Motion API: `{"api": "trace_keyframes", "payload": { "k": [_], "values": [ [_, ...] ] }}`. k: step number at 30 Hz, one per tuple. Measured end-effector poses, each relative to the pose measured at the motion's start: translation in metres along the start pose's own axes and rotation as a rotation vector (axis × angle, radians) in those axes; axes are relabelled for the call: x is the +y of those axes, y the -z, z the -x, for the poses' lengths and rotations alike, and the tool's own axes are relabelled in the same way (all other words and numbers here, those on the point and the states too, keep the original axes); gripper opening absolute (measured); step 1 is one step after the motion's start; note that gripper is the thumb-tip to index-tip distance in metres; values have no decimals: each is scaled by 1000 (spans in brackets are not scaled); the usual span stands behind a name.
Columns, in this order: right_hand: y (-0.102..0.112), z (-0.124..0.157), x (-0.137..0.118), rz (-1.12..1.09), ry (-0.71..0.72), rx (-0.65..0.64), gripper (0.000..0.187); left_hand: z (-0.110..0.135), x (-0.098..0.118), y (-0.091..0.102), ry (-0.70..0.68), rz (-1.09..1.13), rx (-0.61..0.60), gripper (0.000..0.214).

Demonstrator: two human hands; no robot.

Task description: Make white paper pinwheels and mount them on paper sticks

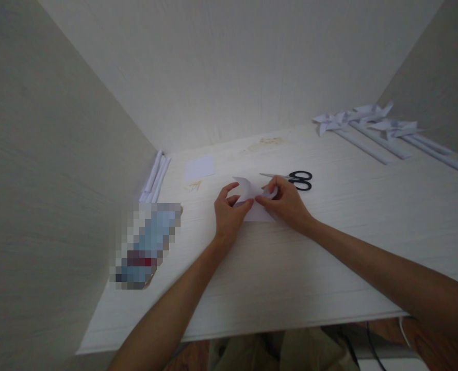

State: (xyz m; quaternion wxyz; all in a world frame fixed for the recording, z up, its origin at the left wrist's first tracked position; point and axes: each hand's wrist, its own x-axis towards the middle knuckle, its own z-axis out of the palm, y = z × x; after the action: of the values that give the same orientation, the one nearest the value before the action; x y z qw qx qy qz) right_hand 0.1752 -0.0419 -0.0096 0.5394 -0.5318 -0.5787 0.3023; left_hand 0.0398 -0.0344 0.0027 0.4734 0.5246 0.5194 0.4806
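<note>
White paper sheet (pixel 258 213) in both hands, around mid-table (pixel 310 278), yeah? What step would you call that?

Curling the corners in, imo. Left hand (pixel 229 215) has it between thumb and bent fingers, one flap standing up between ten and eleven o'clock; can't tell how firm that hold is. Right hand (pixel 290 204) is pinching a rolled-over corner at two o'clock, and the thumbs nearly meet in the middle.

So what does the next move call for?

My guess: thumbs bearing down at the middle so the curls don't spring back, no hard creases.

And around it?

Scissors (pixel 293 175) just beside the right hand at two o'clock. Thin tan sticks (pixel 195 186) near nine, a loose paper square (pixel 200 168) at ten. Farther out: rolled paper tubes (pixel 155 178) past nine, something phone-shaped (pixel 155 237) at eight (pixelated, so no clue), and paper pinwheels (pixel 331 122) with tube stems (pixel 362 146) way out at two.
</note>
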Motion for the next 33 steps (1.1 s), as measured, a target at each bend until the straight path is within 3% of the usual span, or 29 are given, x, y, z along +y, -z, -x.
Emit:
{"api": "trace_keyframes", "payload": {
  "k": [5,9,15,20,27,33],
  "values": [
    [2,-2,6,-20,-42,-49,32,-1,0,1,45,22,-63,52],
    [6,-6,9,-73,-60,-128,33,-6,3,5,134,87,-111,66],
    [15,-10,1,-271,-155,-436,38,-15,9,19,279,330,-286,71],
    [19,-13,-1,-261,-166,-562,41,-12,12,23,211,141,-399,81],
    [23,-12,-7,-226,-152,-722,44,-13,13,31,159,-28,-590,64],
    [21,-11,-3,-141,-63,-709,45,-13,12,28,87,-183,-636,69]
  ]
}}
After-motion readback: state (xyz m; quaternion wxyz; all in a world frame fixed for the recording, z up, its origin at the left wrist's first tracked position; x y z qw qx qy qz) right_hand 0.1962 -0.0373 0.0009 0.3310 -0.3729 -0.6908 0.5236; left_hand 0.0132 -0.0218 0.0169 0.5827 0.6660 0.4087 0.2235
